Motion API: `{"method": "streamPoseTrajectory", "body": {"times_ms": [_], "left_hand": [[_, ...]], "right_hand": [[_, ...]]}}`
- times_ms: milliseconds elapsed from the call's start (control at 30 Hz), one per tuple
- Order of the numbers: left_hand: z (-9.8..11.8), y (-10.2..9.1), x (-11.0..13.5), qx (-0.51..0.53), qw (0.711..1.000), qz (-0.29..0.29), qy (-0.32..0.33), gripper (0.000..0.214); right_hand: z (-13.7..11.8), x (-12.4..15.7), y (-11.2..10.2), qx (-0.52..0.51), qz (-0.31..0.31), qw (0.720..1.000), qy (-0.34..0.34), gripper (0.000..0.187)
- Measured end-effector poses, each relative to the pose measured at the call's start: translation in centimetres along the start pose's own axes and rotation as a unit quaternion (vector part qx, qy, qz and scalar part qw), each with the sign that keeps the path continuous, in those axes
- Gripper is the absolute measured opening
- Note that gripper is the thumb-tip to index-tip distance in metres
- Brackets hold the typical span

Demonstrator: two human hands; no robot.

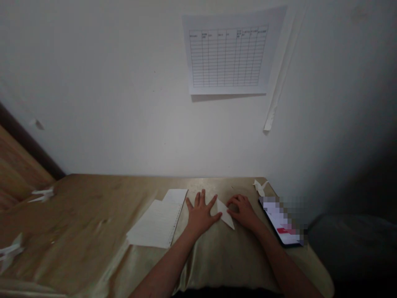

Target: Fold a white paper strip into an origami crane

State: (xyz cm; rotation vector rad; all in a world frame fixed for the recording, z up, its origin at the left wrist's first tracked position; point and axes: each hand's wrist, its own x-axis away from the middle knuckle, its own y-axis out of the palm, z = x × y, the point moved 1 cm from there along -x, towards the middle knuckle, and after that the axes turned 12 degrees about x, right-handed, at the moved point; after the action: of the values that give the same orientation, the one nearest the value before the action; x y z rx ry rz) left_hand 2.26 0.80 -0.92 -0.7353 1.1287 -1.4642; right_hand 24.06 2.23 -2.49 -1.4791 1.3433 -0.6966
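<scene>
While the left hand [201,215] and the right hand [243,212] rest on it, a folded paper [226,216] lies on the cloth-covered bench [93,219].
Far left of the folded paper, two small white paper figures [41,194] [9,250] sit on the golden cloth. Nearer on that side lies a stack of lined sheets [156,225]. Just left of the folded paper, the left hand lies flat with its fingers spread wide and its thumb on the paper's left edge. On the paper's right, the right hand's fingers are curled narrow with their tips on it. I cannot tell whether they pinch it. Right of the paper lies a lit phone [282,223]. Another small paper figure [259,187] stands behind and to the paper's right.
</scene>
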Motion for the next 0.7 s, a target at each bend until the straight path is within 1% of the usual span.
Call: {"method": "streamPoseTrajectory", "body": {"times_ms": [67, 133, 233, 333, 400, 567, 700], "left_hand": [[0.18, -0.08, 0.06, 0.006, 0.999, 0.020, 0.023, 0.080], [0.36, -0.19, 0.10, 0.016, 0.998, 0.036, 0.044, 0.075], [0.47, -0.33, 0.09, 0.032, 0.997, 0.046, 0.058, 0.055], [0.39, -0.44, -0.08, 0.050, 0.997, 0.038, 0.054, 0.033], [0.35, -0.52, -0.26, 0.059, 0.997, 0.032, 0.049, 0.026], [0.59, -0.74, -0.52, 0.059, 0.996, 0.041, 0.048, 0.023], [0.69, -0.93, -0.42, 0.054, 0.997, 0.034, 0.045, 0.026]], "right_hand": [[-0.14, 0.09, -0.13, -0.001, -0.002, 1.000, -0.003, 0.027], [-0.20, 0.16, -0.20, -0.005, 0.000, 1.000, -0.007, 0.028], [-0.16, 0.16, -0.10, -0.019, 0.014, 1.000, -0.005, 0.023], [-0.14, 0.00, 0.19, -0.032, 0.034, 0.999, -0.008, 0.014], [-0.17, -0.16, 0.41, -0.035, 0.042, 0.998, -0.016, 0.010], [-0.20, -0.40, 0.67, -0.024, 0.041, 0.999, -0.021, 0.009], [-0.23, -0.28, 0.37, -0.019, 0.034, 0.999, -0.028, 0.010]]}}
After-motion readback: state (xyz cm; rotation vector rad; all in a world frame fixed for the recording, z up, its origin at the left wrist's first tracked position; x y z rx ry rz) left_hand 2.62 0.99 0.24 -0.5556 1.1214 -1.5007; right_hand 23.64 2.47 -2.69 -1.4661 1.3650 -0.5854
